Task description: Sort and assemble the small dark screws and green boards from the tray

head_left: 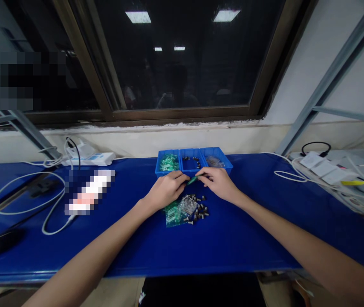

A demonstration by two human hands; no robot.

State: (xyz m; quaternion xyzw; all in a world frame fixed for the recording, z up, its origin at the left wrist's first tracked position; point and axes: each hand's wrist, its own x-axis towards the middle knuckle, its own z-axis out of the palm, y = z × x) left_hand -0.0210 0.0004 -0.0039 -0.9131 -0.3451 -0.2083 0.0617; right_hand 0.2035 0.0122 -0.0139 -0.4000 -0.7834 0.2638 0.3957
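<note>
Between my two hands is a small green packet [192, 180], pinched at its left end by my left hand [168, 187] and at its right end by my right hand [218, 182]. Just below them on the blue table lie green plastic packets [173, 215], a clear packet [188, 205] and several small dark and metal screw-like parts [202, 211]. Behind my hands stand three blue bins: the left bin [168, 173] holds green packets, the middle bin [192, 150] a few dark parts, the right bin [228, 165] clear packets.
A blurred phone-like object [91, 194] with a white cable lies left on the table [131, 251]. A black mouse [1, 242] sits at the far left. Power strips [102, 159] and white adapters [327, 168] with cables lie at both sides, near metal posts [316, 89].
</note>
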